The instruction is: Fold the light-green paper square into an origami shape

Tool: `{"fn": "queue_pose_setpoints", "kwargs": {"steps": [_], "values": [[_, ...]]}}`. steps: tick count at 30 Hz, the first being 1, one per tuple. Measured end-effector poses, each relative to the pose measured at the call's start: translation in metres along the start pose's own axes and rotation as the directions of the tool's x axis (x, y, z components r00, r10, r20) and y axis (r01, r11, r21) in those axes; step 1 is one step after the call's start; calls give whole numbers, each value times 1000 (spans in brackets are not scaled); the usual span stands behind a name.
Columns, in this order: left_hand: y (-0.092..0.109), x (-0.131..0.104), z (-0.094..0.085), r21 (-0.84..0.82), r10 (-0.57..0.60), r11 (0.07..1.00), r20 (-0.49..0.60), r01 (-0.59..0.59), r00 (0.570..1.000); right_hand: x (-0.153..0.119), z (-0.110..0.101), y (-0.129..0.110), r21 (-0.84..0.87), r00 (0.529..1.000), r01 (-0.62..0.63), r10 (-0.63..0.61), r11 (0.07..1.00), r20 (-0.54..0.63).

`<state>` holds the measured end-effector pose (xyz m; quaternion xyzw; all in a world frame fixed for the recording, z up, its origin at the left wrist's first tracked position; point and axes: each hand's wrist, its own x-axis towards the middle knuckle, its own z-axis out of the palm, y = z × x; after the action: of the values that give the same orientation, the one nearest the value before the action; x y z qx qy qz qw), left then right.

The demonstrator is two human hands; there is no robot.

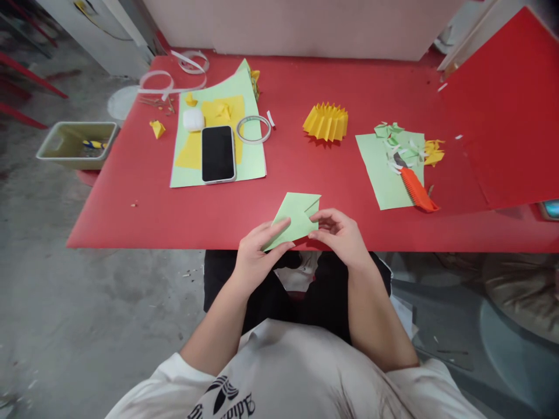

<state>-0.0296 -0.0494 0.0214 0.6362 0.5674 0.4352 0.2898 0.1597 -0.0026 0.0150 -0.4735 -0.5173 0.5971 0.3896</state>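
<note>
A folded light-green paper (296, 212) is held between both hands at the red table's front edge, with a slanted flap at its upper right. My left hand (262, 247) grips its lower left side, fingers on top and thumb along the lower edge. At the paper's right edge, my right hand (338, 233) has its thumb and fingers closed on the paper. Beyond the hands stands a yellow pleated paper (326, 122).
Left on the red table (131, 174): green sheets (255, 166), a phone (218, 154), a white case (193, 120), a tape ring (253, 129). Right: a green sheet (375, 174) with scraps, an orange-handled cutter (417, 189), a red board (515, 116). A bin (56, 152) stands far left.
</note>
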Motion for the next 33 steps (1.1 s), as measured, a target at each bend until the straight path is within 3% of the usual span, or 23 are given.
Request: {"fn": "queue_pose_setpoints", "kwargs": {"steps": [6, 15, 25, 33], "values": [[-1, 2, -2, 31, 53, 998, 82, -56, 995, 1, -2, 0, 6, 996, -43, 43, 999, 74], [-7, 0, 5, 106, 149, 983, 43, -153, 988, 2, 1, -4, 50, 993, 1, -6, 999, 117], [-5, 1, 6, 86, 171, 981, 19, -172, 985, 4, 10, 7, 36, 984, 166, -163, 985, -71], [-4, 0, 6, -22, 117, 993, 53, -116, 992, 3, 11, 6, -194, 896, 380, -412, 904, -166]]}}
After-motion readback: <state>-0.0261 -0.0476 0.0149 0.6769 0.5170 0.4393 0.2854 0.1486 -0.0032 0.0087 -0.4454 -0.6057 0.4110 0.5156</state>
